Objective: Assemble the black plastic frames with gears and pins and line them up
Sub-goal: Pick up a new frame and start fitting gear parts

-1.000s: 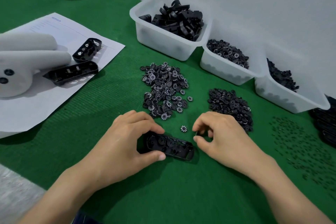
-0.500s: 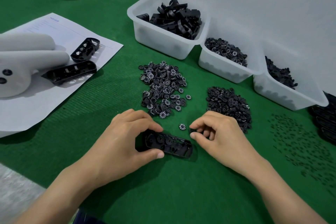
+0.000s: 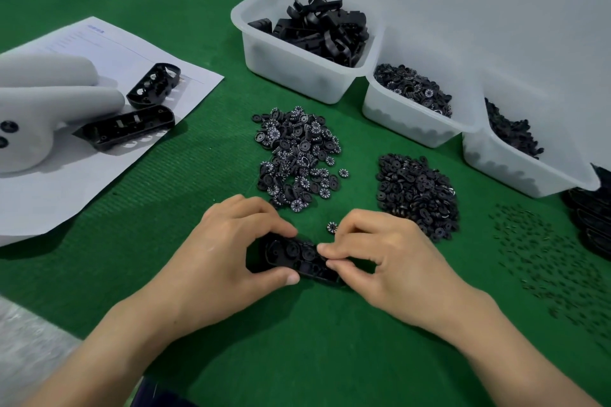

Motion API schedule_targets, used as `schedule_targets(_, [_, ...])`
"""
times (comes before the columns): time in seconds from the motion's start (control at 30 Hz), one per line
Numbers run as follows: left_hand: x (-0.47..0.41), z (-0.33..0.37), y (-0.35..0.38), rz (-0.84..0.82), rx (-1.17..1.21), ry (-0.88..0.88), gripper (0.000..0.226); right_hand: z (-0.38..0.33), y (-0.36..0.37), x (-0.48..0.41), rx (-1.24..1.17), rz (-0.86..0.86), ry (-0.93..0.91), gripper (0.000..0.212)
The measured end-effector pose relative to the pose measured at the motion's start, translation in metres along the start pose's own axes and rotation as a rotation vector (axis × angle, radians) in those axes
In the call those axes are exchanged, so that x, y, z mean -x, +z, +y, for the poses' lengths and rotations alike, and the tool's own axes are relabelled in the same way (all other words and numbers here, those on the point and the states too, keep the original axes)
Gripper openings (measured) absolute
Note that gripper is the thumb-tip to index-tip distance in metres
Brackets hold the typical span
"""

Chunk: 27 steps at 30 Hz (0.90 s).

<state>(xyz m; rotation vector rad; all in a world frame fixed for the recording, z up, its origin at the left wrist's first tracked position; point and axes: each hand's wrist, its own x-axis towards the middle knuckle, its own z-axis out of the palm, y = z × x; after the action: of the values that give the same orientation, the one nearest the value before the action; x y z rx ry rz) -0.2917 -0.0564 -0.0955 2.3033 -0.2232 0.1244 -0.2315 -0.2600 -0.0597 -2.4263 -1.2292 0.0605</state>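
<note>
A black plastic frame [image 3: 291, 256] lies on the green mat in front of me, with gears seated in its left half. My left hand [image 3: 228, 258] grips the frame's left end between thumb and fingers. My right hand [image 3: 390, 261] is over the frame's right half, its thumb and forefinger pinched together on a small part that I cannot make out. One numbered gear [image 3: 331, 227] lies loose just behind the frame. Behind it are a pile of numbered gears [image 3: 297, 158], a pile of plain black gears [image 3: 416, 195] and scattered small pins [image 3: 545, 261].
Three translucent bins stand at the back: frames [image 3: 297, 63], numbered gears [image 3: 396, 109], black parts [image 3: 515, 165]. Two frames [image 3: 129, 127] [image 3: 153, 84] lie on a white paper [image 3: 82, 155] at the left beside a white foam shape [image 3: 43, 109]. Dark frames [image 3: 591, 218] sit at the right edge.
My right hand has moved left from beside the frame's right end onto the frame, fingertips pinched over its middle. My left hand keeps its hold on the left end.
</note>
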Motion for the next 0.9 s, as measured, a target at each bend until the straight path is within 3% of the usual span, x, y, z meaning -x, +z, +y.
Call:
schedule_targets(0.27, [0.0,0.001,-0.001,-0.001,-0.011,-0.001,0.047,0.001,0.008,0.003,0.077,0.059,-0.053,0.008])
schedule_targets(0.53, [-0.001,0.005,-0.001,-0.018,-0.055,0.0,0.047,0.008,0.002,0.006,-0.123,0.08,0.1,0.013])
schedule_targets(0.7, [-0.004,0.019,0.011,-0.035,-0.118,0.017,0.053,0.03,-0.023,0.025,-0.206,0.326,0.361,0.024])
schedule_targets(0.8, [-0.01,0.034,0.027,-0.074,-0.128,0.039,0.052,0.05,-0.037,0.045,-0.237,0.344,0.533,0.034])
schedule_targets(0.9, [-0.017,0.049,0.045,-0.111,-0.115,0.085,0.049,0.065,-0.043,0.062,-0.217,0.314,0.647,0.03])
